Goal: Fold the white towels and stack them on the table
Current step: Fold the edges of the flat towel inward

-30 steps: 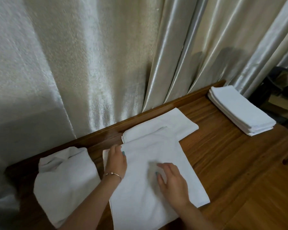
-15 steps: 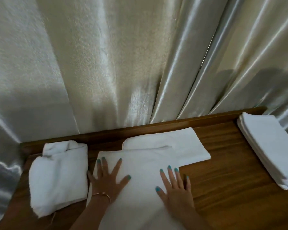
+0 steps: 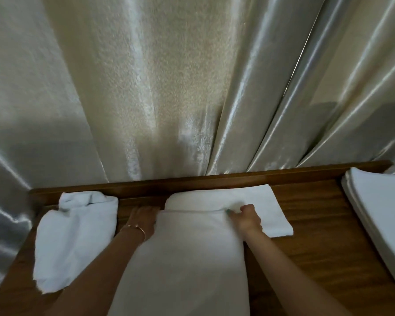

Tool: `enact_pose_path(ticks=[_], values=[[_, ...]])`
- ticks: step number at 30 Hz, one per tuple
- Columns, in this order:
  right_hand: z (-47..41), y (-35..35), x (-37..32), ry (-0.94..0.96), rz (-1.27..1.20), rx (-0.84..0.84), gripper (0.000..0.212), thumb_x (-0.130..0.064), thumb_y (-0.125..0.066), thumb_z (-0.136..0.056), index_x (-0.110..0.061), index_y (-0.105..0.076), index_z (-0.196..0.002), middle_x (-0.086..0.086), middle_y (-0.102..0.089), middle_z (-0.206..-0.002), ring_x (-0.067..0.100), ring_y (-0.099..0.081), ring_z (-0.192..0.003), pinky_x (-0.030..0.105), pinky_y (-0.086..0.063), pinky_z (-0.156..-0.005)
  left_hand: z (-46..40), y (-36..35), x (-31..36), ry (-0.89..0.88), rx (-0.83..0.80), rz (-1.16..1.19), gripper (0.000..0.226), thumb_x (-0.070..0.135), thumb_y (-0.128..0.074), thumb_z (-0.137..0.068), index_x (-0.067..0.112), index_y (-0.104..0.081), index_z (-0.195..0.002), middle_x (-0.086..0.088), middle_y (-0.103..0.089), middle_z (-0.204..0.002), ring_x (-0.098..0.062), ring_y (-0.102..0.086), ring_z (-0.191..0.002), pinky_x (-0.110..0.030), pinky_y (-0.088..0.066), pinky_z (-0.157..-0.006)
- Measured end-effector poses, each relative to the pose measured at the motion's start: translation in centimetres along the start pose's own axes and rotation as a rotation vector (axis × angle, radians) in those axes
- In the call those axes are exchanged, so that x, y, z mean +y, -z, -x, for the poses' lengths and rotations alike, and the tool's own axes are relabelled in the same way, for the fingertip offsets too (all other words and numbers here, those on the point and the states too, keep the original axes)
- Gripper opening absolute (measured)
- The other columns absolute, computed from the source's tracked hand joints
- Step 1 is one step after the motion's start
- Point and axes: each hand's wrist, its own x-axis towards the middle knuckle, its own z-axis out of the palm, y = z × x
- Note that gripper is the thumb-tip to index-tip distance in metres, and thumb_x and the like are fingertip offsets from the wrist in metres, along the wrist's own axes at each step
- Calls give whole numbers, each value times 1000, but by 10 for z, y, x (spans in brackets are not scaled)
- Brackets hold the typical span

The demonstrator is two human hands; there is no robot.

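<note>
Both hands have been moved up from the flat middle of the spread towel (image 3: 187,258) to its far edge, where half a second ago they were pressed open on the cloth. The left hand (image 3: 144,218) is now set at the far left corner, its fingertips hidden by the cloth edge, so whether its grip is pinched on the corner cannot be told. The right hand (image 3: 245,216) is curled at the far right corner, and its grip appears to be closed on the towel's edge.

The spread towel is laid lengthwise down the centre of the frame on the wooden table (image 3: 317,236), its far edge overlapping a second folded towel (image 3: 260,201) that lies against the table's back rail. A crumpled towel (image 3: 75,236) is seen at the lower left, and the finished stack (image 3: 383,213) at the right edge, well apart from the hands. A pale curtain (image 3: 169,87) fills the upper frame.

The cloth is judged to be light, soft and limp, with no stiffness of its own: if it is taken at one point only, it is likely to sag and bunch. It is best taken at both far corners together, kept taut between them, and drawn toward the bottom of the frame so the fold lands square.
</note>
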Motion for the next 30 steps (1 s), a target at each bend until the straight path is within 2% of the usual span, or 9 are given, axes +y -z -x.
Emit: enact_pose_path(ticks=[3,7,9,14,19,21,24,26,30], values=[[-13,-3,1,-56,-30,-30,50,-38,-63,-90,-7,-49,-126,15,-57,-129,35,-53,-120,43,-43,-102,-5,3,6,44,-15,-4,42,18,-41,-93,24,-42,-134,-1,-43,-140,-21,-41,-130,-38,-26,-110],[-20,-4,2,-91,-71,-16,38,-39,-67,-87,-6,-60,-105,14,-65,-114,33,-60,-107,41,-48,-95,-12,3,7,104,-59,-40,41,26,-43,-95,21,-37,-135,-4,-38,-141,-25,-37,-130,-41,-27,-107],[-21,-4,2,-95,-93,-8,33,-39,-70,-85,-10,-59,-96,12,-66,-111,31,-60,-105,38,-48,-92,-14,7,4,119,-98,-56,47,31,-47,-94,20,-33,-137,-6,-34,-144,-29,-34,-130,-42,-27,-107],[-20,-8,9,-42,-138,-5,20,-33,-77,-79,-23,-62,-87,4,-67,-101,27,-61,-104,39,-46,-98,-14,8,-5,64,-138,-68,48,39,-47,-92,23,-33,-135,-6,-32,-143,-31,-32,-129,-43,-26,-106],[-23,-9,12,-16,-157,-7,14,-28,-81,-76,-21,-72,-85,-2,-66,-86,22,-62,-93,35,-49,-93,-15,12,-11,33,-188,-119,45,48,-50,-88,28,-43,-128,-4,-30,-141,-30,-30,-128,-40,-24,-107],[-23,-7,12,-19,-198,-1,16,-24,-83,-74,-22,-67,-72,-2,-67,-83,20,-61,-87,30,-49,-87,-17,12,-11,35,-223,-155,45,50,-51,-86,27,-46,-125,-5,-30,-142,-31,-28,-130,-41,-23,-108],[-24,-2,13,-12,-261,8,22,-18,-86,-70,-23,-65,-64,-5,-65,-74,18,-62,-82,25,-48,-80,-14,12,-11,79,-288,-176,54,47,-52,-87,25,-39,-134,-7,-32,-147,-30,-23,-138,-43,-19,-110],[-25,3,15,29,-255,-6,22,-16,-86,-70,-22,-66,-62,-7,-66,-71,14,-62,-79,25,-49,-78,-5,13,-14,122,-273,-157,56,45,-53,-87,22,-38,-136,-7,-38,-145,-28,-31,-136,-40,-23,-109],[-21,16,12,127,-242,-54,28,-4,-83,-70,-20,-64,-57,-5,-66,-70,14,-64,-79,23,-51,-77,20,28,-15,158,-130,35,44,30,-54,-94,9,-47,-132,-13,-45,-139,-27,-47,-125,-28,-34,-106]])
